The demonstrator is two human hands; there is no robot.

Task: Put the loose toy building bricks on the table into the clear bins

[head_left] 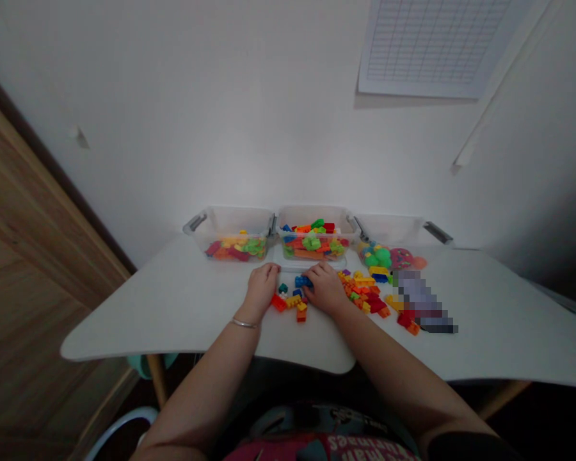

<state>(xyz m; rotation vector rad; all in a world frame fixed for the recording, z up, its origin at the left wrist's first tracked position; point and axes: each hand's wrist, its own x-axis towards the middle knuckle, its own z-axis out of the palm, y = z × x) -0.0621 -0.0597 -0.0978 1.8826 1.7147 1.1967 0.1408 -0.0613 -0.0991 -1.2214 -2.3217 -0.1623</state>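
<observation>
- Right hand (324, 288): fingers pressed together and curled down onto a blue plastic building brick (303, 282), close to the middle of the far edge of the white table (173, 307); probably no firm pinch, though hard to confirm in such dim light.
- Left hand (262, 289): fingers pressed together, tips just beside a small teal brick (282, 289), nothing visibly held; a thin bangle (244, 323) on the wrist.
- Between and just below the hands: a red brick (278, 302), a yellow brick (293, 301) and a small orange stack (301, 312).
- Likely handling of the blue brick: light, stiff, studded plastic, best taken by its long sides between thumb and fingertips; perhaps prone to sliding on the smooth tabletop.
- Along the far edge: three clear plastic bins, the left bin (230, 234) and middle bin (314, 234) holding mixed bricks, the right bin (388, 230) holding round green and pink pieces.
- Toward the right: loose orange, red and yellow bricks (362, 298), beside a pixelated patch (417, 301).
</observation>
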